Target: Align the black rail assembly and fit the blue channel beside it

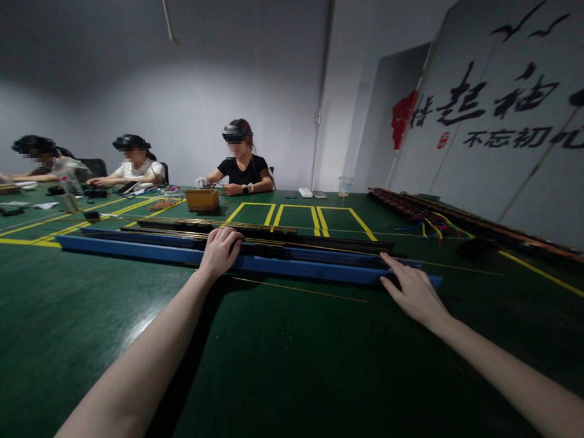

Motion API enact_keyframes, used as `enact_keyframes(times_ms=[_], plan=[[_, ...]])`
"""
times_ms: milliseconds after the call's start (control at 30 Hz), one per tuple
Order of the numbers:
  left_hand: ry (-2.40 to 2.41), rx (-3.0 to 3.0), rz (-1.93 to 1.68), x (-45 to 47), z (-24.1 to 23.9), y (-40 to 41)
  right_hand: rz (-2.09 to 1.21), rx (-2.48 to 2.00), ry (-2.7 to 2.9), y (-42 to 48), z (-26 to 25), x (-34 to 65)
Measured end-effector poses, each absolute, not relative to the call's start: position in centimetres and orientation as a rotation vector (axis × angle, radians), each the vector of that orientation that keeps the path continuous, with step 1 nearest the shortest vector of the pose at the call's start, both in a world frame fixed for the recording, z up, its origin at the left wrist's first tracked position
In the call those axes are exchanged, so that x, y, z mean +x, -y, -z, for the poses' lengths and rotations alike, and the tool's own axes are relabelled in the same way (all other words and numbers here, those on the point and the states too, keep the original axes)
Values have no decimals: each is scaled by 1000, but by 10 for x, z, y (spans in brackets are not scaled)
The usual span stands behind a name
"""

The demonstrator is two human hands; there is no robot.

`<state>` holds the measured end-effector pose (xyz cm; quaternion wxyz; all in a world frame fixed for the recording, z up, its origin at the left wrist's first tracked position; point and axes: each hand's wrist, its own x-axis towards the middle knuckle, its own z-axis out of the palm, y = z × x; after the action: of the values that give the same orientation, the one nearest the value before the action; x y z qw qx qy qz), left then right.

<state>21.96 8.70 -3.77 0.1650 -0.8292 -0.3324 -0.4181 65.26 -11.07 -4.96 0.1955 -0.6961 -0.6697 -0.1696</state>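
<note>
A long blue trough point(129, 250) lies across the green table before me, with dark strips point(317, 240) and thin brass-coloured rods point(176, 222) lengthwise in and behind it. My left hand point(220, 253) rests over the trough left of its middle, fingers curled down around some of the rods; the fingertips are partly hidden. Near the trough's right end is my right hand point(415, 290), fingers apart and stretched forward, index fingertip by a rod and thumb by the front wall. One loose rod point(299, 288) lies in front of the trough.
Beyond the trough stands a yellow-brown box point(203, 199), near yellow tape outlines point(316, 221). Long brown strips with coloured wires point(432, 226) lie at the right. Across the table sit several people point(245, 169). A plastic cup point(343, 186) stands at the far edge.
</note>
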Motion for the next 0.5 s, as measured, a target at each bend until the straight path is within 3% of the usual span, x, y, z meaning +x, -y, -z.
enact_keyframes(times_ms=[167, 500], plan=[[1053, -2261, 1238, 216, 44, -90, 507, -1949, 1877, 112, 49, 652], [829, -2460, 1052, 243, 42, -77, 575, -1921, 1873, 109, 52, 654]])
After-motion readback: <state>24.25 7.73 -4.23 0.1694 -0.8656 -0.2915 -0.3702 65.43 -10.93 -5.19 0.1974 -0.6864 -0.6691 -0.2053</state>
